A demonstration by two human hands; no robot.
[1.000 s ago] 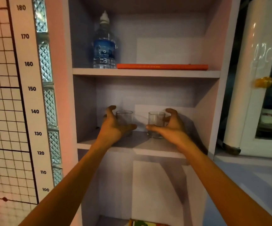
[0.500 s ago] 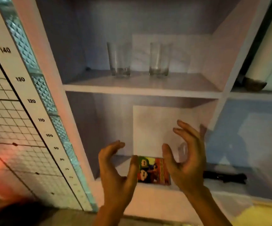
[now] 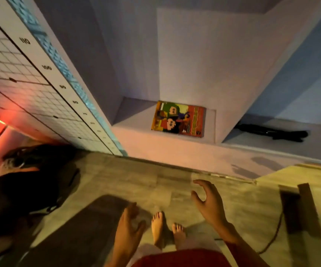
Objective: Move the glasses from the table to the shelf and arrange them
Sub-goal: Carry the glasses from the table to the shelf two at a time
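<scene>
- The floor (image 3: 175,182) fills the lower half of the head view, pale and bare in its middle stretch, with wide free room ahead of the person's feet.
- The shelf unit (image 3: 184,143) rises at the top; only its lowest compartment and front base edge show, meeting the floor along a slanted line.
- A gridded height chart (image 3: 30,89) with printed numbers stands left of the shelf unit, touching the floor.
- A dark mat (image 3: 90,228) lies on the floor at lower left, its corner under the left hand.
- A dark bag (image 3: 30,182) sits on the floor at far left, well apart from both hands.
- A colourful book (image 3: 179,119) lies flat in the lowest compartment, near its front edge.
- The right hand (image 3: 210,205) hangs over the floor, palm turned inward, its grip apart and holding nothing.
- The left hand (image 3: 129,232) hangs lower, beside the bare feet (image 3: 167,230), fingers loosely spread, grip apart and empty.
- The glasses are out of sight; neither bench nor upper shelves show.
</scene>
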